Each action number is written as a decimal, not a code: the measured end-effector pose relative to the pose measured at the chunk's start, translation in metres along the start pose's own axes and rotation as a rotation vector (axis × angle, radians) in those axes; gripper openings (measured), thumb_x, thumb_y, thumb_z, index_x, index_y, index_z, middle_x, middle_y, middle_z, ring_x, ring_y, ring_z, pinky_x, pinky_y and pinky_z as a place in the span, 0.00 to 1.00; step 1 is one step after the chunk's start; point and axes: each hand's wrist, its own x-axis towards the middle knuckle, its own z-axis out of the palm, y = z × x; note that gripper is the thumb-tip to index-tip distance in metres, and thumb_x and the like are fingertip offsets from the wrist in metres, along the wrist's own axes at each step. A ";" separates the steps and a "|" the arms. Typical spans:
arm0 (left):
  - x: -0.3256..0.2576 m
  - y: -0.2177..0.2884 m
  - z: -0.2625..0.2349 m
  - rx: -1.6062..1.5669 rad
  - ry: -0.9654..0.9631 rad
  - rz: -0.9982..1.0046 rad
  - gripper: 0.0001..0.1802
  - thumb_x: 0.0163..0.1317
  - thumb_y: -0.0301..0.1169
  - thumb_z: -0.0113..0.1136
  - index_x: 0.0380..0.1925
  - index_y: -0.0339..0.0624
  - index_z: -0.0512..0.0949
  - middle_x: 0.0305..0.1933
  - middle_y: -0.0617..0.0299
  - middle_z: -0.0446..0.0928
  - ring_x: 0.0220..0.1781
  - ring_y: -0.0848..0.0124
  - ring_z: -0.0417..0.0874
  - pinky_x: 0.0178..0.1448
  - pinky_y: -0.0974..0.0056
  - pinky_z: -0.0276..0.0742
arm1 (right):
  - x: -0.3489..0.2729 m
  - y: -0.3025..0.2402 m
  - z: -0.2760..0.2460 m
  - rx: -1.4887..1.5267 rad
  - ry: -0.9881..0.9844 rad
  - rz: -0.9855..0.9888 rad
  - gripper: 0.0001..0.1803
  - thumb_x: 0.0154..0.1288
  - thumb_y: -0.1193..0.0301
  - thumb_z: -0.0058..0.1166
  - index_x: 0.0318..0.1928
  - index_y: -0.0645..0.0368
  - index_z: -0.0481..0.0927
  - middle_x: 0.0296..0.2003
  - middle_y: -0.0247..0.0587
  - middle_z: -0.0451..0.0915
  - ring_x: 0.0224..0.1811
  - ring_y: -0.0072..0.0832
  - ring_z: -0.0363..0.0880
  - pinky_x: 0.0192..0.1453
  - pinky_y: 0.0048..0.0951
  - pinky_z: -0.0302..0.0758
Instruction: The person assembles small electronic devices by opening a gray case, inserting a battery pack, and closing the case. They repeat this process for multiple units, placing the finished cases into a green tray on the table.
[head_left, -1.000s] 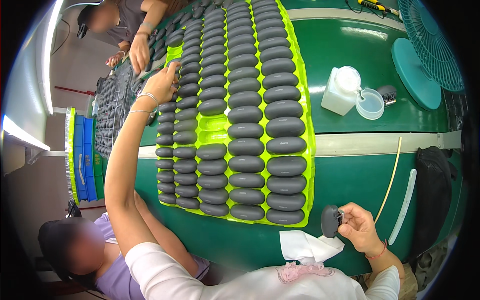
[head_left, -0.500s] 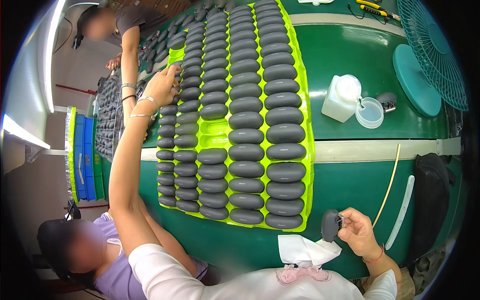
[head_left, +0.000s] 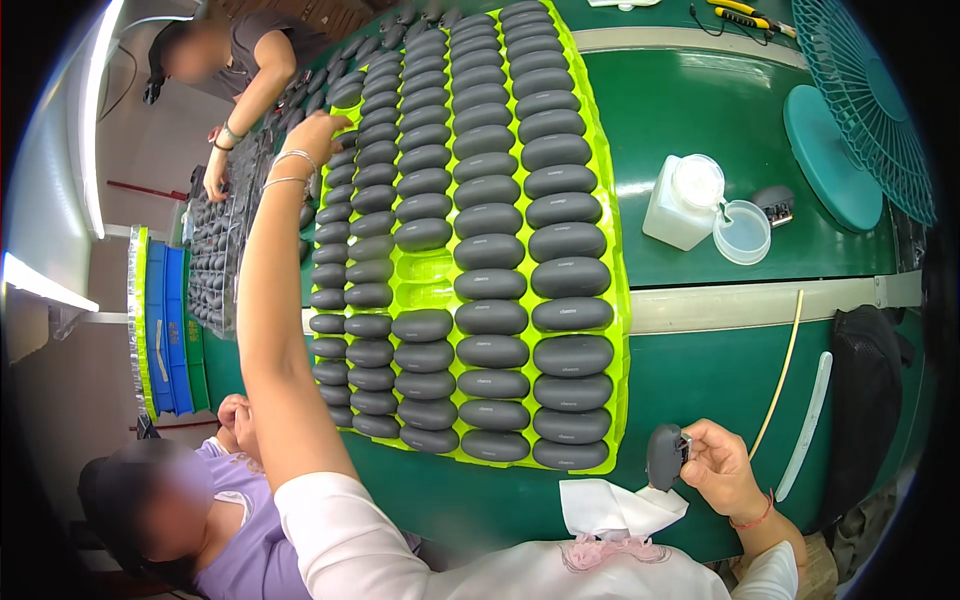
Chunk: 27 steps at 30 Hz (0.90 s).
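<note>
At the lower right of the frame, the right hand (head_left: 722, 468) grips a dark grey oval case (head_left: 664, 456) upright, just off the corner of the bright green tray (head_left: 618, 330) filled with rows of like cases. The left hand (head_left: 318, 130) reaches to the tray's upper left edge; I cannot tell whether it grips anything.

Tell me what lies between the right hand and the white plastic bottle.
In the head view, bare green table crossed by a pale strip separates the right hand, holding a dark oval case, from the white bottle. A thin yellow rod runs alongside.
</note>
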 end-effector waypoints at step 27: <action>-0.263 0.366 -0.145 -2.193 -0.054 0.097 0.23 0.69 0.32 0.53 0.60 0.31 0.67 0.48 0.57 0.78 0.45 0.73 0.79 0.45 0.69 0.74 | -0.019 -0.012 0.019 -0.022 -0.180 -0.250 0.23 0.67 0.59 0.57 0.53 0.64 0.72 0.55 0.45 0.73 0.56 0.27 0.72 0.61 0.33 0.70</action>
